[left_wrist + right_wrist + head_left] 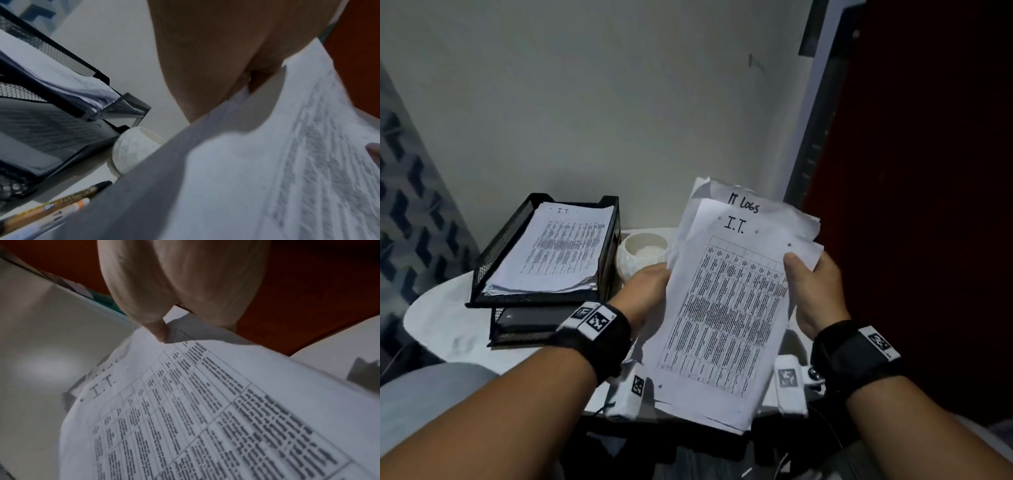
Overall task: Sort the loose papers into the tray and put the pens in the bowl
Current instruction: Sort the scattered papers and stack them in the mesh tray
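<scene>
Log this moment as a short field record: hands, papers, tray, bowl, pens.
left hand: grips the left edge of the held stack
right hand: thumb pinches its right edge
white printed paper stack: top sheet headed I.T.
black mesh tray: top tier holds sheets headed I.T.
white faceted bowl: no pens visible inside
pens: lying on the table

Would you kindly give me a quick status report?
Both hands, left and right, grip the papers. Tray part filled. Pens on the table, bowl without pens.
</scene>
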A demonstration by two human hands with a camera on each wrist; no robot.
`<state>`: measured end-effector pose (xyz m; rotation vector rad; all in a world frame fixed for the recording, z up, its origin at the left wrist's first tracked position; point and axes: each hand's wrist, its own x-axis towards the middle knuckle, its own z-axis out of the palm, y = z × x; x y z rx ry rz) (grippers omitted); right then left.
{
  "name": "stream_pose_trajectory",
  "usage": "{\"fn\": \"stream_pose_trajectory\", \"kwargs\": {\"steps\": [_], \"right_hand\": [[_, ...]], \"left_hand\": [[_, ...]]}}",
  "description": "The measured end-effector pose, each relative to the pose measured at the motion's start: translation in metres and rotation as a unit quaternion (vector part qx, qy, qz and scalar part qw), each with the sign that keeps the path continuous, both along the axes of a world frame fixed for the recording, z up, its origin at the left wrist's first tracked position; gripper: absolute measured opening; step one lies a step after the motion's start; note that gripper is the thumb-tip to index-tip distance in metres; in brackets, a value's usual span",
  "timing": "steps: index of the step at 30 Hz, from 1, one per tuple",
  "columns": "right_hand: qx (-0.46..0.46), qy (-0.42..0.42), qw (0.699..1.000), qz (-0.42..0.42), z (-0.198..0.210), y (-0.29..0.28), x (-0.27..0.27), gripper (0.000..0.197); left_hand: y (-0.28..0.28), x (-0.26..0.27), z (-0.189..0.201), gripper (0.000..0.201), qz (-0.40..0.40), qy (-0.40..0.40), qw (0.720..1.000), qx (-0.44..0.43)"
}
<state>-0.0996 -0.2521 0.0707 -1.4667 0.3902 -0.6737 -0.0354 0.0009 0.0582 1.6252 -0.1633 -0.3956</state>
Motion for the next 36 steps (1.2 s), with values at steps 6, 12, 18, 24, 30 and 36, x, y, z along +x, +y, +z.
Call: {"fn": "stream_pose_trajectory", "kwargs": {"steps": [6,12,18,24,30,36], "right_hand": [[0.001,0.019,0.997,-0.076,-0.035,-0.021,0.002,0.009],[-0.022,0.057,0.998,-0.002,-0.035,-0.035,0.009,0.059],[-0.143,0.114,0.983,-0.027,-0.047,-0.019,-0.006,0.037],[-0.118,0.158,0.980,-0.017,-0.068,-0.005,-0.020,0.042],[-0.066,0.205,0.976,-0.017,-0.093,-0.004,-0.018,0.032],[-0.063,0.220,0.973,-0.027,-0.087,-0.005,-0.014,0.030]], "left_hand": [[-0.034,0.000,-0.031,0.054,-0.015,0.051,0.996,-0.072],[-0.061,0.015,-0.040,0.015,0.060,-0.092,0.994,0.028],[-0.090,0.019,-0.032,0.007,0.101,-0.101,0.990,-0.018],[-0.104,0.013,-0.059,0.028,0.078,-0.077,0.994,-0.011],[-0.104,0.014,-0.071,0.051,0.060,-0.052,0.997,-0.023],[-0.106,0.024,-0.067,0.031,0.109,-0.065,0.991,-0.052]]}}
